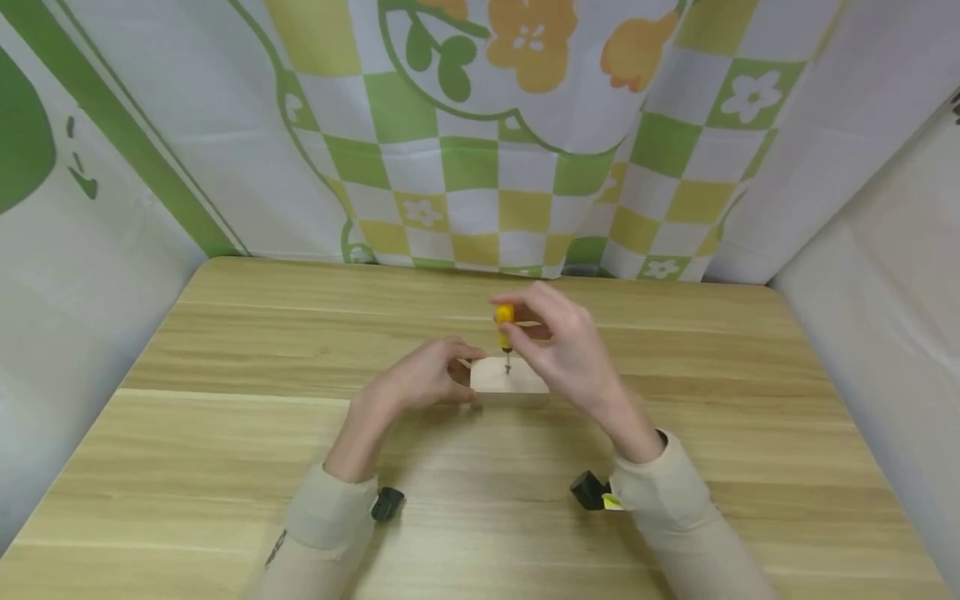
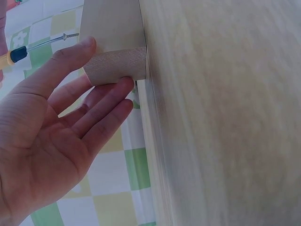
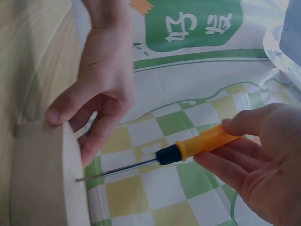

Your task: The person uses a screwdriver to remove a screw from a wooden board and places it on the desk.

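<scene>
A pale wooden block (image 1: 491, 382) lies on the table, its left end gripped by my left hand (image 1: 420, 375) with the thumb on the near side and fingers at the far side. My right hand (image 1: 573, 350) pinches the yellow handle of a screwdriver (image 3: 202, 142) between thumb and fingers. The screwdriver stands nearly upright over the block, shaft downward. At its tip a small screw (image 2: 70, 36) is lined up with the shaft, its point at the block's top face. In the right wrist view the left thumb presses the block's edge.
The wood-grain table (image 1: 225, 467) spreads around both hands. Behind it hangs a green, yellow and white checked curtain (image 1: 468, 175), with pale fabric walls at both sides. A small black device (image 1: 387, 504) sits at the left cuff, another (image 1: 588, 491) at the right.
</scene>
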Tool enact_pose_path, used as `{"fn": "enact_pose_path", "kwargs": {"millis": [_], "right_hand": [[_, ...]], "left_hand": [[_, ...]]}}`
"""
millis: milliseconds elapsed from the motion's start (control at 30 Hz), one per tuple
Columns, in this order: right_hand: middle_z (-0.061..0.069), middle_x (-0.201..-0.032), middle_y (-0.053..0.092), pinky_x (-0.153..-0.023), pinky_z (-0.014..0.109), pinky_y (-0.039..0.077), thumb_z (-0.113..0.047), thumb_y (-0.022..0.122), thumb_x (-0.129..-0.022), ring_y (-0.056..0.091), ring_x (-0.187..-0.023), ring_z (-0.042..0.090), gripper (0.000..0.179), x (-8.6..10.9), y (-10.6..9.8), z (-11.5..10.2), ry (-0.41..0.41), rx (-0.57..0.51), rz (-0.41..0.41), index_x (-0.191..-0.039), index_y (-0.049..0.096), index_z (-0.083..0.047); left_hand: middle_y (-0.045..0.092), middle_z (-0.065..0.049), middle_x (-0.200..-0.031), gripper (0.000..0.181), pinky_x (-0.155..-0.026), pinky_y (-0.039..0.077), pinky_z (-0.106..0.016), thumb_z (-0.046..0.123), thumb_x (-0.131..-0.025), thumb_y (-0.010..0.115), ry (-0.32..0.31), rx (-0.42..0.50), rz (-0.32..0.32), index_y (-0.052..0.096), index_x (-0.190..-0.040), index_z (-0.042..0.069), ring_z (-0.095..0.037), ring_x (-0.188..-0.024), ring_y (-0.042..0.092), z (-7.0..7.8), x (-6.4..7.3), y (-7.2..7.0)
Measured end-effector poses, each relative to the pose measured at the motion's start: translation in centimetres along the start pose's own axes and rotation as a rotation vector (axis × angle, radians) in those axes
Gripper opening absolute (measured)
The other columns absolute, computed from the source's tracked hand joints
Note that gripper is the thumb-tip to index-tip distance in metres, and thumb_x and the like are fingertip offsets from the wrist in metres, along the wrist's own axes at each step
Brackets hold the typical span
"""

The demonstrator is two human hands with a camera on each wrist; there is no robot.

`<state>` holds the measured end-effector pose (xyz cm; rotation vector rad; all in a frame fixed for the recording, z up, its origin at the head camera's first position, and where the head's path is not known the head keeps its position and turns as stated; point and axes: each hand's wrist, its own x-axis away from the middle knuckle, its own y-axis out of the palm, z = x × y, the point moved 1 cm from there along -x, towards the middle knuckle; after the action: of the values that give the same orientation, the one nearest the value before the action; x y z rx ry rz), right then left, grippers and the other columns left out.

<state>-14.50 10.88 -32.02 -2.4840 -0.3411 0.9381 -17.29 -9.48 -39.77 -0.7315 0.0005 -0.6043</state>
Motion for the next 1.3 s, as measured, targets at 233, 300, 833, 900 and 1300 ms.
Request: {"fn": "enact_pose_path", "kwargs": {"millis": [233,300,833,900,1300], "right_hand": [[0.011,-0.105,0.062,-0.076,0.032,0.062,-0.003,0.075,-0.087,0.068,-0.092,0.023,0.024,0.2,0.8,0.1,0.018,0.055,0.092,-0.109,0.067,-0.002],[0.011,-0.103,0.058,-0.073,0.030,0.062,-0.006,0.077,-0.085,0.066,-0.089,0.022,0.025,0.1,0.9,0.1,0.019,0.111,0.119,-0.108,0.067,-0.003],[0.012,-0.093,0.062,-0.067,0.023,0.061,0.003,0.076,-0.081,0.070,-0.074,0.020,0.021,0.1,1.0,-0.2,-0.015,0.182,0.228,-0.100,0.069,0.000],[0.012,-0.092,0.063,-0.067,0.023,0.061,0.004,0.075,-0.080,0.069,-0.075,0.020,0.020,0.1,1.0,-0.2,-0.013,0.175,0.237,-0.099,0.069,0.001],[0.013,-0.098,0.067,-0.075,0.023,0.061,0.014,0.063,-0.077,0.071,-0.086,0.023,0.025,0.1,1.3,-0.6,0.043,0.050,0.186,-0.097,0.065,0.001]], "left_hand": [[0.060,-0.008,-0.129,0.065,-0.098,0.054,-0.038,0.017,-0.081,0.082,-0.008,0.001,0.009,0.057,-0.140,0.008,-0.026,-0.117,0.064,-0.3,0.2,-0.1],[0.060,-0.008,-0.129,0.065,-0.098,0.054,-0.037,0.017,-0.080,0.082,-0.011,0.000,0.009,0.057,-0.140,0.008,-0.025,-0.117,0.063,-0.3,0.1,-0.1],[0.061,-0.011,-0.129,0.063,-0.098,0.054,-0.036,0.015,-0.080,0.081,0.023,-0.008,0.004,0.058,-0.138,0.005,-0.026,-0.115,0.065,-0.1,0.0,0.1],[0.061,-0.011,-0.129,0.063,-0.098,0.055,-0.036,0.015,-0.080,0.081,0.025,-0.011,0.004,0.058,-0.138,0.005,-0.026,-0.115,0.065,-0.2,0.0,0.1],[0.061,-0.010,-0.129,0.062,-0.097,0.055,-0.036,0.016,-0.081,0.081,0.017,0.002,0.003,0.059,-0.138,0.006,-0.026,-0.115,0.065,0.0,0.1,0.0]]}}
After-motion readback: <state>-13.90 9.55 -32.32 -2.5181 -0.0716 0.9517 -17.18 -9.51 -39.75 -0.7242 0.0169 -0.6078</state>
